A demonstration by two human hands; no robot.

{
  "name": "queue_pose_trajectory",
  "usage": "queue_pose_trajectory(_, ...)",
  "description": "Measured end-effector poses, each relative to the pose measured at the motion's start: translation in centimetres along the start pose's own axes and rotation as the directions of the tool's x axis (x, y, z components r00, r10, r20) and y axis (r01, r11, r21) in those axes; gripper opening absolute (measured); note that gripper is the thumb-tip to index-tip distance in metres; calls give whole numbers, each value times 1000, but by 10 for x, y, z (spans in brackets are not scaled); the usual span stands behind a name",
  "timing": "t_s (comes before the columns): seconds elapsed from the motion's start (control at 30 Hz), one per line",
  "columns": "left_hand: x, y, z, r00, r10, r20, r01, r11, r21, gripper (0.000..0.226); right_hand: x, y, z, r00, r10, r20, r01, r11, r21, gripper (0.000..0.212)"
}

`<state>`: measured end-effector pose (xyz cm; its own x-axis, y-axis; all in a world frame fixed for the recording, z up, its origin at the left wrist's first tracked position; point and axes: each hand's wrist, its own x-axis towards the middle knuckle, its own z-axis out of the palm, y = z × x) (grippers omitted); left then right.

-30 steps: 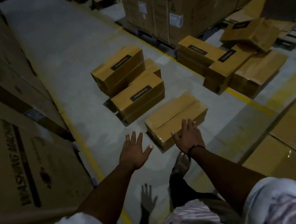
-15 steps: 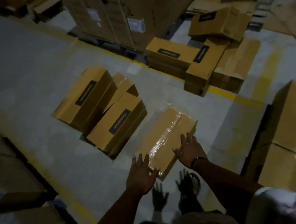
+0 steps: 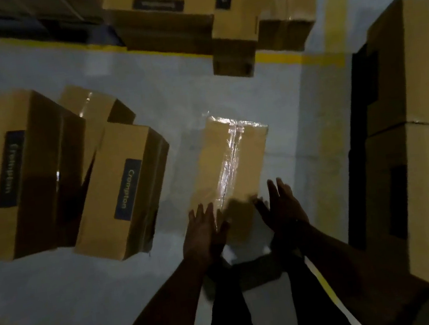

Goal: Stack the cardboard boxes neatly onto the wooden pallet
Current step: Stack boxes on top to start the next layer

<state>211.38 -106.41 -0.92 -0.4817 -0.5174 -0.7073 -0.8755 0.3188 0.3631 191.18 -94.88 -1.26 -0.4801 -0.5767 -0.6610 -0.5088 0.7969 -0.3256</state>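
- Left hand (image 3: 205, 229) and right hand (image 3: 282, 208), fingers straight, flank the near end of the taped box (image 3: 230, 157) on the floor (image 3: 61, 291); neither grip has closed.
- Its glossy tape (image 3: 229, 171) may let palms slip in lifting.
- The labelled boxes (image 3: 119, 191) just left could get knocked; no pallet shows.

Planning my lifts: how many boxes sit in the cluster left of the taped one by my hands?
3. Left box, labelled; right box, labelled, nearest the taped box; rear box, wedged behind those two. Others could be hidden behind them.
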Motion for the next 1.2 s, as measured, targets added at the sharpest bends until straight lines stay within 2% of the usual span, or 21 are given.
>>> queue_pose_trajectory(0.07,56,-27,7,994,112,6,-112,987,118,98,41,-3,39,999,45,-9,-45,998,40,81)
queue_pose_trajectory(0.1,84,-36,10,986,164,15,-165,976,142,92,64,-3,59,998,59,-13,-59,997,55,82)
queue_pose_trajectory(0.17,137,-54,20,977,212,-11,-209,972,107,82,112,0,100,997,74,-39,-71,995,66,81)
queue_pose_trajectory(0.3,228,-96,65,989,102,-111,-109,992,-60,91,188,20,173,978,137,-158,-122,987,102,81)
queue_pose_trajectory(0.37,265,-110,87,985,104,-140,-111,993,-40,87,213,30,196,954,208,-215,-167,966,195,83)
queue_pose_trajectory(0.47,302,-113,107,953,183,-242,-181,983,31,85,244,45,218,935,272,-229,-174,911,374,83)
queue_pose_trajectory(0.63,316,-106,125,907,157,-390,-161,987,24,91,251,52,234,932,230,-280,-114,919,377,89)
queue_pose_trajectory(0.83,312,-85,110,926,58,-373,-102,990,-99,86,236,56,226,927,92,-364,12,962,274,88)
queue_pose_trajectory(0.9,306,-74,95,927,71,-369,-105,992,-73,84,227,57,215,929,52,-365,23,980,197,82)
queue_pose_trajectory(1.03,279,-39,63,914,132,-384,-136,991,18,87,204,51,170,934,81,-348,-34,990,137,76)
queue_pose_trajectory(1.2,231,30,14,902,115,-416,-103,993,52,83,161,48,78,929,57,-365,-5,990,143,69)
